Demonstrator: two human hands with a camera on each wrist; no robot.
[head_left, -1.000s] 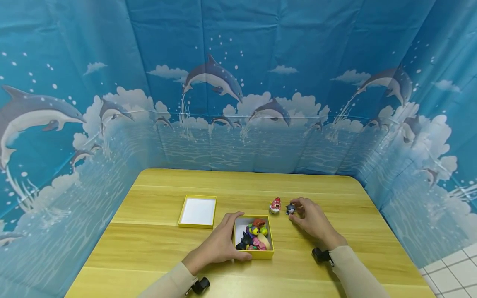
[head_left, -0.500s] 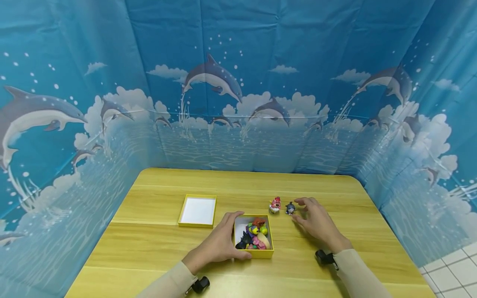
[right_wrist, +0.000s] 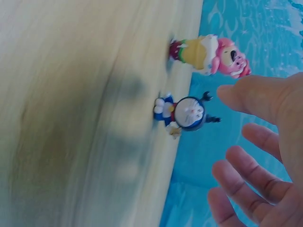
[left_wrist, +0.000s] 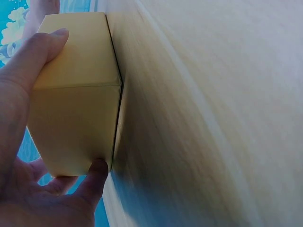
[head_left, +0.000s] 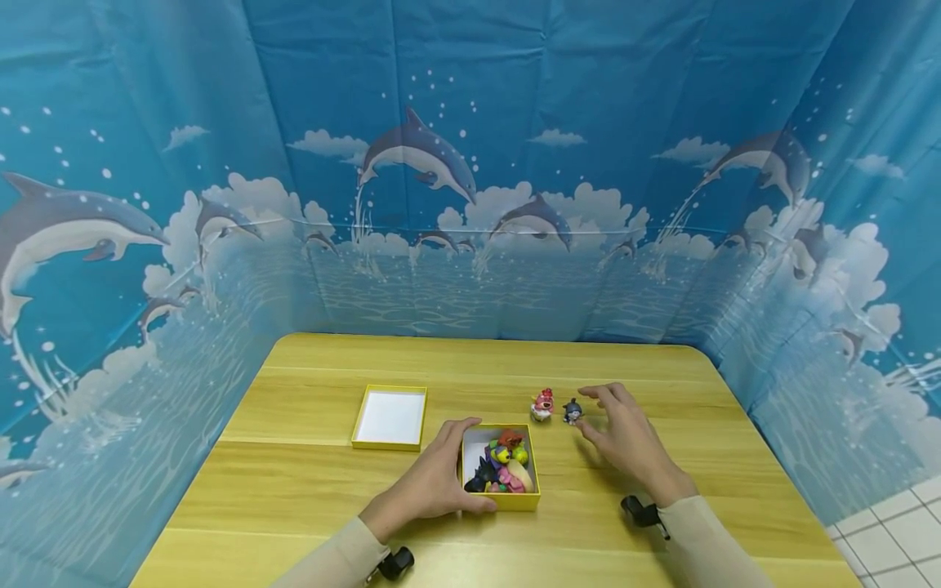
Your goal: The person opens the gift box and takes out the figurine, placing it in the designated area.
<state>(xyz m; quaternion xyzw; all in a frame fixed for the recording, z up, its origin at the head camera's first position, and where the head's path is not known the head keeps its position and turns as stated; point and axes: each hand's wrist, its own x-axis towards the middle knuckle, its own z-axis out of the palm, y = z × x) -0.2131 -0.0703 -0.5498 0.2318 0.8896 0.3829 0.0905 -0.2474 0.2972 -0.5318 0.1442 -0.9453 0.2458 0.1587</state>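
My left hand [head_left: 434, 478] grips the yellow box [head_left: 525, 502] at its left side, thumb along the near wall and fingers at the far corner. The left wrist view shows the thumb and fingertips against the box [left_wrist: 78, 113]. Inside lie several small coloured toy figures [head_left: 507, 461]. My right hand [head_left: 635, 445] hovers just right of a small blue-and-white cat figurine [head_left: 573, 412] with dark horn-like tips. In the right wrist view its fingers are spread, apart from the cat figurine [right_wrist: 189, 113]. A pink bear figurine [head_left: 542, 405] stands upright left of it.
A shallow yellow-rimmed lid [head_left: 391, 416] with a white inside lies to the left of the box. All this rests on a wooden table [head_left: 294, 482]. A blue dolphin-print curtain [head_left: 470, 294] rises behind the table and along both sides.
My right hand has let go of the cat figurine and drawn slightly to the right, leaving it standing beside the bear. The left hand and box have stayed put.
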